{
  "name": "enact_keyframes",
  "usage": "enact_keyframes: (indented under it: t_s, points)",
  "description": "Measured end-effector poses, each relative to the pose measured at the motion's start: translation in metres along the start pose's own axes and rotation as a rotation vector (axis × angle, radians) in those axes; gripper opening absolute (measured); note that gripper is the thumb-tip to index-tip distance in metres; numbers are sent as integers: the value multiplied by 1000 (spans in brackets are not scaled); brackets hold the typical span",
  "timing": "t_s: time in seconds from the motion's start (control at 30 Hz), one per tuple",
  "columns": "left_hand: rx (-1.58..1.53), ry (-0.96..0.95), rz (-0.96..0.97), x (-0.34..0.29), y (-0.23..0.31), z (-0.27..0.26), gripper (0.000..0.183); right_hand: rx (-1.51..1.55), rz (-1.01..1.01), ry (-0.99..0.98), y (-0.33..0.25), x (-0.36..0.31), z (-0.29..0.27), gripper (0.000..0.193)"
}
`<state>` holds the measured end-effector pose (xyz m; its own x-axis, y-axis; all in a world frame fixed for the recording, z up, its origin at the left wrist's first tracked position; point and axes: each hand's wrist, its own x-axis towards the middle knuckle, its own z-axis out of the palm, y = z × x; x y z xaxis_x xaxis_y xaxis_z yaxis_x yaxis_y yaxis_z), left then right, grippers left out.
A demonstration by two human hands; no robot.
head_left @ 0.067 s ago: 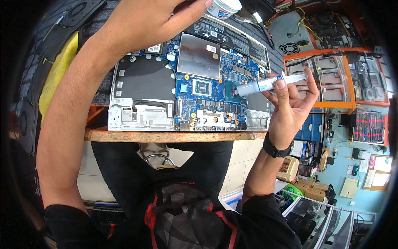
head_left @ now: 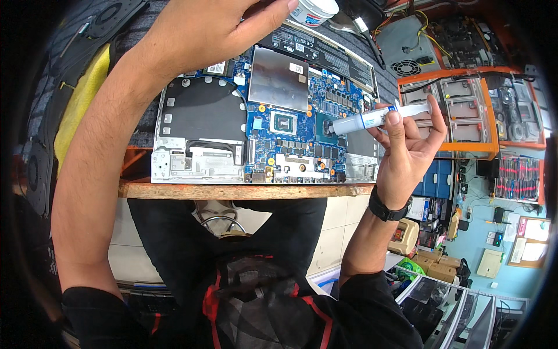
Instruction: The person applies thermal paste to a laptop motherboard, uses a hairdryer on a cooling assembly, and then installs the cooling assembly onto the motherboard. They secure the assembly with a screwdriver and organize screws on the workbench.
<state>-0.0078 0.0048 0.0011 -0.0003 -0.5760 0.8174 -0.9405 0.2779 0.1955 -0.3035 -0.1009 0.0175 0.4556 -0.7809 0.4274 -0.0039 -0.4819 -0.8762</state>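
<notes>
- In the head view, your right hand (head_left: 405, 139) is gripping a pale syringe (head_left: 351, 123) with a blue-and-white label, its tip sitting at the right-hand chip (head_left: 321, 134).
- The opened laptop (head_left: 200, 110) is lying along the desk's (head_left: 244, 191) front edge, its metal plate (head_left: 276, 78) bearing a small white sticker.
- Your left thumb is extending beside a red-and-blue-printed white tub (head_left: 311, 20); that left hand's (head_left: 212, 26) other fingers are mostly leaving frame, so I cannot tell their grip.
</notes>
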Motion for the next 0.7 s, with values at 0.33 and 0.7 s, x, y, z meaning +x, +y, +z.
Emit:
enact_keyframes:
  t_s: [0.33,0.7]
  points:
    - [-18,3,-4,0,-1,2,17,-8,10,10,2,2,-1,66]
    - [1,-17,-20,-1,-2,2,19,-72,-23,13,4,1,1,62]
